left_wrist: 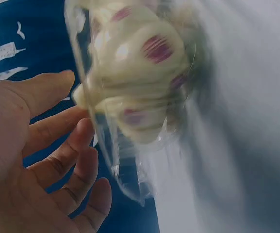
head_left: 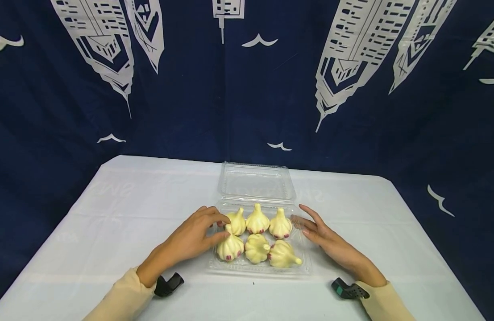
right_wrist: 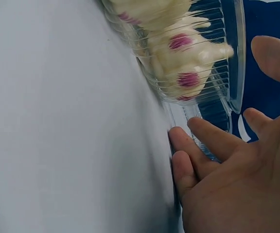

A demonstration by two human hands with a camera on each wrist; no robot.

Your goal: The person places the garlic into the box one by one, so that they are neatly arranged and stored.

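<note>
Several pale yellow garlic bulbs with purple patches sit in two rows in a clear plastic clamshell box [head_left: 259,269]. My left hand [head_left: 198,232] is at the box's left side, thumb and index fingertips beside the stem of the front-left garlic bulb [head_left: 230,246]. Its thumb stands apart from the loosely bent fingers in the left wrist view, with the stem [left_wrist: 85,96] close to their tips. At the box's right side is my right hand [head_left: 331,243], fingers spread, nearest the back-right garlic bulb [head_left: 280,224] and holding nothing.
The box's clear lid [head_left: 256,182] lies folded back towards the far edge of the white-covered table [head_left: 150,196]. Behind hangs a dark blue cloth [head_left: 230,98] with white building prints. A dark band [head_left: 168,285] is on the left wrist, another [head_left: 350,290] on the right.
</note>
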